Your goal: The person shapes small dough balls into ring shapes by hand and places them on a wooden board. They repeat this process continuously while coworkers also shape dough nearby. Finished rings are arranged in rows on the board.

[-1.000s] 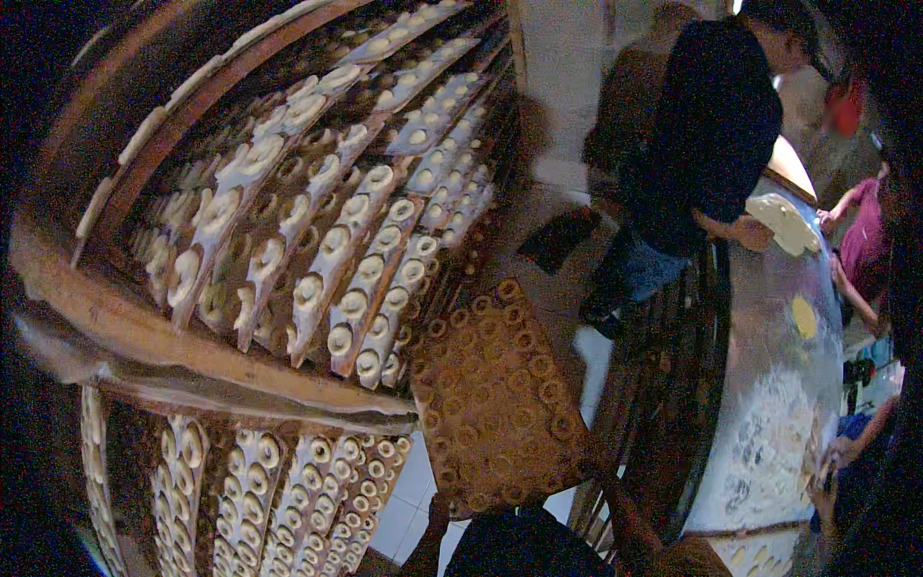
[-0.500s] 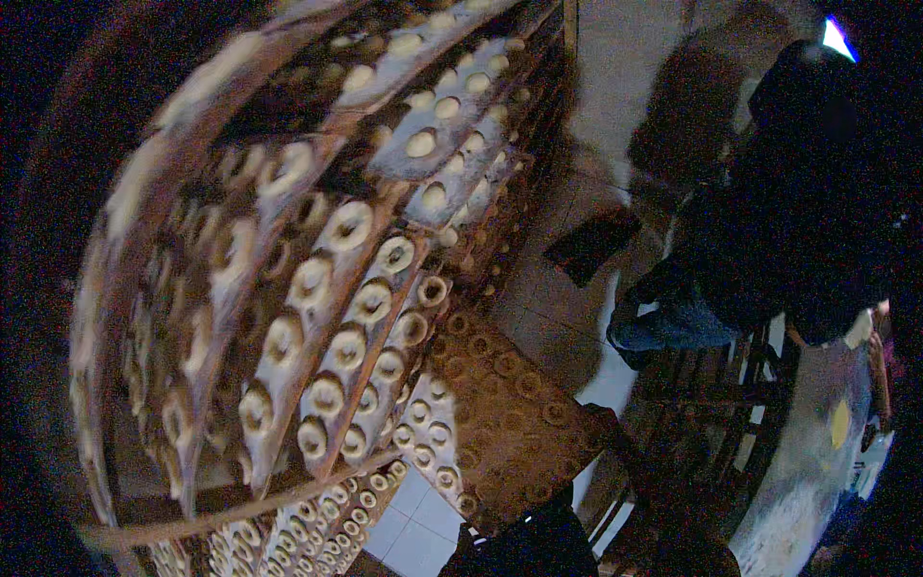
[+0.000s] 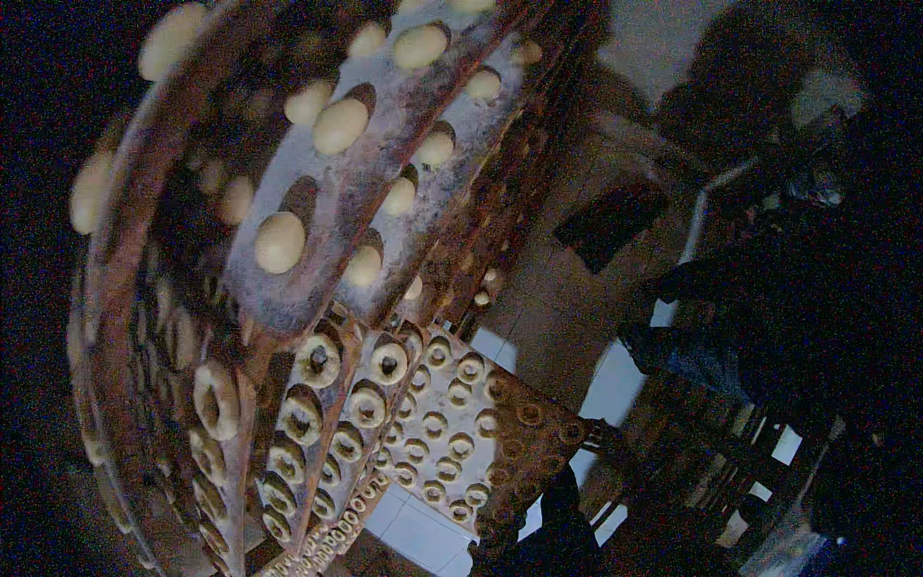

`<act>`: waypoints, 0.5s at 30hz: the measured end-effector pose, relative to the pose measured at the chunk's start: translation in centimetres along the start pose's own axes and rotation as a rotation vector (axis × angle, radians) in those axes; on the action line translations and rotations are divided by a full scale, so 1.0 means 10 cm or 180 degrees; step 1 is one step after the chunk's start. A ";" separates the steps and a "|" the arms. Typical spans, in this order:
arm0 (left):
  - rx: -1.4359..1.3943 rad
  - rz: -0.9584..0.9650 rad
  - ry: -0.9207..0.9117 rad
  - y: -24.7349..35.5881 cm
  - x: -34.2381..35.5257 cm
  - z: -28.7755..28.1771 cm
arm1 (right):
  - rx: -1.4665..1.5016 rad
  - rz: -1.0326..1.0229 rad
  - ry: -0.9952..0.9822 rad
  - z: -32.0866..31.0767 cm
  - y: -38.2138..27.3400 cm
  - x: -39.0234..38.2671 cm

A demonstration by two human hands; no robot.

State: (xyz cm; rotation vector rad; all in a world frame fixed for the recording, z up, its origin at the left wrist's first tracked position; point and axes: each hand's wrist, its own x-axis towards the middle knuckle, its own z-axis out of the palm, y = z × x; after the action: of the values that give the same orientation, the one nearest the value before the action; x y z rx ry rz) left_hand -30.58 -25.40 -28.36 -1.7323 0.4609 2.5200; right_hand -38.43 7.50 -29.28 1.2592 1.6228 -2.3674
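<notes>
A wide wooden board (image 3: 437,385) carries several rows of raw dough rings and slants beside the rack. Its left part is lit, its right part in shadow. My right hand (image 3: 597,435) grips the board at its right corner. My left hand (image 3: 492,546), very dark, holds the board's near corner; its fingers barely show. At the left stands a tall wooden rack (image 3: 125,226). Its upper boards (image 3: 322,207) hold round dough balls, and lower boards hold more dough rings (image 3: 367,406). The held board's left edge lies close against the rack's lower boards.
To the right, a person (image 3: 827,250) in dark clothes stands in deep shadow. A dark mat-like rectangle (image 3: 611,223) lies on the tiled floor (image 3: 538,308). Slatted wooden pieces (image 3: 692,433) are at the lower right, beside a pale surface.
The view has shifted, bringing the dough balls nearer. More of the held board and its dough rings is lit now, while both hands stay at its corners.
</notes>
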 end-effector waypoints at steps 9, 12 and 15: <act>-0.0665 0.0177 0.0123 -0.12 -0.23 -0.05 | -0.0322 0.0036 -0.0590 0.53 0.10 0.46; -0.0949 0.0222 0.0110 -0.17 -0.28 0.05 | -0.0434 -0.0089 -0.0916 0.88 0.08 0.70; -0.1216 0.0295 0.0083 -0.17 -0.29 0.19 | -0.0578 -0.0342 -0.1208 1.28 0.13 0.89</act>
State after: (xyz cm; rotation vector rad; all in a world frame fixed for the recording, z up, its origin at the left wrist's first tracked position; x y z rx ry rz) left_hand -30.85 -22.86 -25.47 -1.9016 0.0602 2.8005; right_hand -51.64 0.52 -33.95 0.6582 1.7599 -2.2707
